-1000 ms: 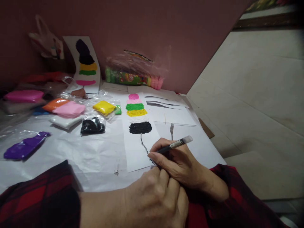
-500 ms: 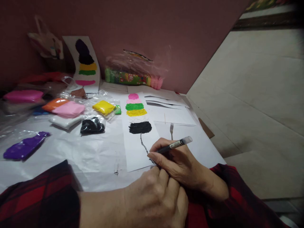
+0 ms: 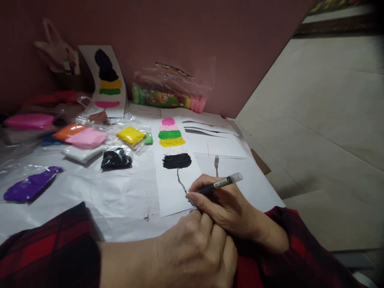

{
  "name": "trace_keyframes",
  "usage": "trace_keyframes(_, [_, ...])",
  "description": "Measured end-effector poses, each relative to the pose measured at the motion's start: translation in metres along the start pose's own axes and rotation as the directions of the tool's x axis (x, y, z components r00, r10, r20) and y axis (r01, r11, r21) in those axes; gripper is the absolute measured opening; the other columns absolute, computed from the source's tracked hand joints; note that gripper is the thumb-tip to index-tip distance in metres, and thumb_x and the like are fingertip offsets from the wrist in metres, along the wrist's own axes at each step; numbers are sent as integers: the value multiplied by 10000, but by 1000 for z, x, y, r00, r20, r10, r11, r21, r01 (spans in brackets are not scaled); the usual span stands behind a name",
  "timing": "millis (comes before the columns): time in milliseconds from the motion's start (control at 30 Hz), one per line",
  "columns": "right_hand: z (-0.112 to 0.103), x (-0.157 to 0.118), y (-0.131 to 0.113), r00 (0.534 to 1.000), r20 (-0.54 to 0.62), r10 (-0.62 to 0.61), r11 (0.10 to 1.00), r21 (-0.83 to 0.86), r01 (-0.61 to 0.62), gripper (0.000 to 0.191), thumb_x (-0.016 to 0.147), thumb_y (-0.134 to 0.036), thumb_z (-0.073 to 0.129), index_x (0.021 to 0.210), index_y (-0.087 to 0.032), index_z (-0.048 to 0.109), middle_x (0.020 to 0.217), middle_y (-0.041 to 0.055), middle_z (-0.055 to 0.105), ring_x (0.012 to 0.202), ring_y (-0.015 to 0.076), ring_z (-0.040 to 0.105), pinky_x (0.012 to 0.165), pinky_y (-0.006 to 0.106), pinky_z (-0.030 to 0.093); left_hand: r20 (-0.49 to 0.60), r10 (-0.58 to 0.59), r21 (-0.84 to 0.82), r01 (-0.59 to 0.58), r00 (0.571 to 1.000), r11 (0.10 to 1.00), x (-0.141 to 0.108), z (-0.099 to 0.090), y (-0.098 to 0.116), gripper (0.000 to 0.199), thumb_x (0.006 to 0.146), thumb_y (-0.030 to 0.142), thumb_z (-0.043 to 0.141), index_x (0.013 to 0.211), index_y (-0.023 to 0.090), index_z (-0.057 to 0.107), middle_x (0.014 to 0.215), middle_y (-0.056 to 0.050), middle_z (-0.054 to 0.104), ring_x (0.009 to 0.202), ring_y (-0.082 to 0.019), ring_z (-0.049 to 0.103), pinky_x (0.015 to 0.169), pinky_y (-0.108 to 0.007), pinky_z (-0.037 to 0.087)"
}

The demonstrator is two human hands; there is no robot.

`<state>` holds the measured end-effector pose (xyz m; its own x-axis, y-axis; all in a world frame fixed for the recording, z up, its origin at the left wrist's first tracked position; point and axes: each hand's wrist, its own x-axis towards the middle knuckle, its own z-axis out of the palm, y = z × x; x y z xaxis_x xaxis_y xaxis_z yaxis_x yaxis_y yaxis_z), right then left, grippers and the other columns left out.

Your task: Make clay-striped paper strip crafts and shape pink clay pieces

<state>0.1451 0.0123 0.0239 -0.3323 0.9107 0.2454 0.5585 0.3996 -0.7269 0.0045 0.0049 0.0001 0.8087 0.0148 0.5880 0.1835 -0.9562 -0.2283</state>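
Observation:
My right hand (image 3: 223, 204) pinches a black pen (image 3: 220, 183) with a clear end, its tip hidden behind the fingers at the lower part of a white paper strip (image 3: 171, 192). On that strip are stacked patches of pink, green, yellow, white and black (image 3: 177, 161), with a thin dark line (image 3: 181, 183) running down from the black one. My left hand (image 3: 199, 246) is curled at the near edge of the strip, against my right hand; its fingertips and anything in them are hidden.
Bags of coloured clay, including yellow (image 3: 131, 136), black (image 3: 117, 159) and purple (image 3: 31, 185), lie left. A second painted strip (image 3: 110, 86) leans on the wall. A fork (image 3: 216, 165), toothpick (image 3: 208, 149) and cut paper (image 3: 210, 130) lie right; a clay pack (image 3: 168, 99) stands behind.

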Motion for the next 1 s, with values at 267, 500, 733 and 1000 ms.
trace_keyframes(267, [0, 0, 2, 1000, 0, -13, 1000, -11, 13, 126, 894, -243, 573, 822, -161, 636, 692, 6, 618, 594, 120, 539, 570, 251, 459, 44, 8, 16, -9, 999, 1000, 1, -4, -1, 185, 805, 67, 422, 705, 147, 555, 583, -45, 582, 483, -191, 525, 438, -321, 446])
trace_keyframes(500, [0, -1, 1, 1000, -5, -2, 1000, -9, 2, 122, 892, -236, 576, 817, -161, 638, 690, 8, 620, 595, 121, 539, 567, 253, 460, 22, 8, 0, -8, 1000, 1000, 0, 0, 0, 206, 812, 61, 399, 705, 147, 553, 582, -48, 579, 487, -183, 524, 448, -316, 450])
trace_keyframes(733, [1, 0, 1, 1000, -3, 4, 1000, 10, -4, 123, 890, -236, 574, 819, -158, 636, 693, 6, 613, 598, 120, 533, 571, 256, 454, 10, -3, -24, 3, 1000, 1000, -1, 2, 1, 200, 822, 64, 406, 729, 137, 569, 603, -55, 596, 519, -195, 553, 505, -349, 496])
trace_keyframes(1000, [1, 0, 1, 1000, -3, -1, 1000, 6, 1, 125, 887, -217, 579, 813, -141, 646, 693, 6, 612, 598, 114, 529, 587, 253, 447, -8, -13, -36, 13, 1000, 999, 0, 1, 1, 196, 813, 63, 413, 712, 141, 561, 586, -50, 589, 489, -192, 531, 461, -337, 471])
